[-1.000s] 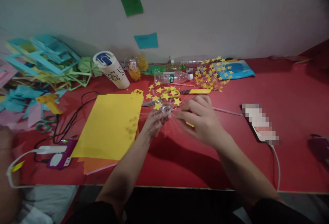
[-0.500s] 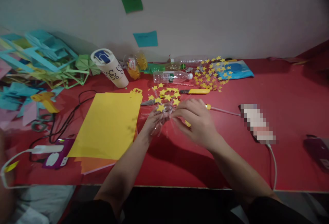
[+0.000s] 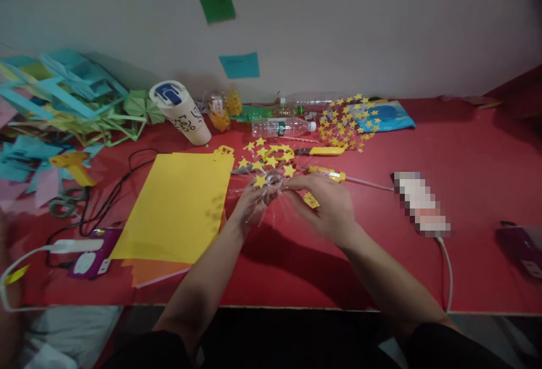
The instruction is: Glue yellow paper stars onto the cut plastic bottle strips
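One white cup (image 3: 184, 117) stands on the desk (image 3: 474, 154). Right of it are two star-tipped plastic sprays (image 3: 271, 162), one yellow cutter (image 3: 326, 151) and one phone (image 3: 423, 205); left, one glue gun (image 3: 77, 166); above, on the wall (image 3: 381, 24), two paper notes (image 3: 214, 0).

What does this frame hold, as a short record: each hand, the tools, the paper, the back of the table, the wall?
Left hand: holds a clear plastic piece with thin strips and yellow stars
Right hand: at the piece's right side; grip unclear
Tools: yellow knife, glue gun, scissors
Paper: yellow sheet over orange paper, left of the left hand
Back of table: white cup, clear bottle, second starred piece
Wall: green note above blue note
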Tool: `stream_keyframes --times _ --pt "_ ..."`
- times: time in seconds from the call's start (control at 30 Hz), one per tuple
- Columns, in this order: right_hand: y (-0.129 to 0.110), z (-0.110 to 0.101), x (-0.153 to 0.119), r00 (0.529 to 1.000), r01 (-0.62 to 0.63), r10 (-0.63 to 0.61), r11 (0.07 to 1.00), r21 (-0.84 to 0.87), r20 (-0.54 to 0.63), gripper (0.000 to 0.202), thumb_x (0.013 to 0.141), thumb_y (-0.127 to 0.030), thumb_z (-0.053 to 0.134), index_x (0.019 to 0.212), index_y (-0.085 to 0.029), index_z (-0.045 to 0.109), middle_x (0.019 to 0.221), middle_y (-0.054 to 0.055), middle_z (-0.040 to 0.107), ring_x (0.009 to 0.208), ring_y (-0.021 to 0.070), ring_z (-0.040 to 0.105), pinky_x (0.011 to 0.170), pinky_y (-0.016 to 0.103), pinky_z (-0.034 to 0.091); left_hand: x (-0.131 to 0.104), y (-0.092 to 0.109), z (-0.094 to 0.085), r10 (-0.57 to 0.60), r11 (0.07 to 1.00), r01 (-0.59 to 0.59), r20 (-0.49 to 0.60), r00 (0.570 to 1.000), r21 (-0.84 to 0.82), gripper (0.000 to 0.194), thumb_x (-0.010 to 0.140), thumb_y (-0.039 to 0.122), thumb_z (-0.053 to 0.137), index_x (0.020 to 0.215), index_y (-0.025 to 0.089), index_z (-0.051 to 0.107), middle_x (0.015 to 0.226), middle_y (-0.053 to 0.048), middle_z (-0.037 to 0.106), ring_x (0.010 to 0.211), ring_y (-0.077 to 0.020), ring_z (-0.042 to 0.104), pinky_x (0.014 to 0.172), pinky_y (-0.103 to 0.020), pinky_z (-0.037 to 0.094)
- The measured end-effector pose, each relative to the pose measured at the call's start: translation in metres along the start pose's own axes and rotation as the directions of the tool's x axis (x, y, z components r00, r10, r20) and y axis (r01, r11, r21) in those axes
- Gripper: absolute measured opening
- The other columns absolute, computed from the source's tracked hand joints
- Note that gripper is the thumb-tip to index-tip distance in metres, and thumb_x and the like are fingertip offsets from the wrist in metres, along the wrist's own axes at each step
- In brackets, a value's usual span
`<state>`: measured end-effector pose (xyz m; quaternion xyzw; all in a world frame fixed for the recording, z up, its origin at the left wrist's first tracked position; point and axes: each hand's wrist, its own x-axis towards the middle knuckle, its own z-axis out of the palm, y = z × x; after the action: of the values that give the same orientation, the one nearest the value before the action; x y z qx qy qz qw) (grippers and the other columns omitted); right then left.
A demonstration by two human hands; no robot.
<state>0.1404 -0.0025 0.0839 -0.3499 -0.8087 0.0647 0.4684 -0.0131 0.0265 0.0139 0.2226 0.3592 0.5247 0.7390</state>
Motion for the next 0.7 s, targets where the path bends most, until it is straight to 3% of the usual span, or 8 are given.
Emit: stream_keyframes --times 0.17,0.37,0.53,0.7 --pt "0.0001 -0.0013 -0.0007 1.0 0.025 -0.025 1.0 0.002 0.004 0.013 0.088 -0.01 0.051 0.089 -0.021 0.059 0.079 -0.002 0.074 0.071 0.0102 0.069 0.066 0.023 0.051 0.0026 -0.0014 -0.0023 0.009 1.0 -0.009 -0.014 1.0 -0.017 0.045 0.042 0.014 0.083 0.083 0.017 0.066 0.079 -0.001 0.072 0.068 -0.0141 0.068 0.065 -0.023 0.053" --pt "0.0019 -0.0005 -0.0028 0.997 0.076 -0.075 0.996 -0.046 0.007 0.017 0.089 -0.01 0.047 0.081 -0.02 0.059 0.076 0.001 0.073 0.067 0.0119 0.067 0.062 0.024 0.05 0.0056 -0.0048 -0.0035 -0.014 1.0 0.015 -0.024 1.0 0.005 0.042 0.042 0.015 0.082 0.081 0.017 0.066 0.081 -0.001 0.072 0.072 -0.015 0.068 0.062 -0.022 0.052" --pt "-0.0002 0.0006 -0.0027 1.0 0.004 -0.004 0.998 -0.069 0.008 0.012 0.089 -0.013 0.051 0.089 -0.02 0.06 0.074 0.0 0.072 0.067 0.0117 0.067 0.064 0.024 0.049 0.0026 -0.0029 -0.002 0.002 1.0 -0.002 -0.029 1.0 0.001 0.042 0.041 0.018 0.084 0.079 0.018 0.066 0.08 -0.001 0.072 0.074 -0.0166 0.069 0.064 -0.023 0.053" --pt "-0.0009 0.0005 -0.0019 0.996 0.087 -0.087 0.993 -0.085 -0.002 0.011 0.087 -0.012 0.055 0.095 -0.019 0.06 0.083 0.003 0.075 0.07 0.0127 0.068 0.066 0.025 0.05 0.0016 -0.003 -0.0027 0.019 0.999 -0.02 -0.024 1.0 -0.026 0.039 0.043 0.018 0.085 0.078 0.017 0.067 0.077 -0.002 0.072 0.071 -0.015 0.068 0.067 -0.023 0.053"
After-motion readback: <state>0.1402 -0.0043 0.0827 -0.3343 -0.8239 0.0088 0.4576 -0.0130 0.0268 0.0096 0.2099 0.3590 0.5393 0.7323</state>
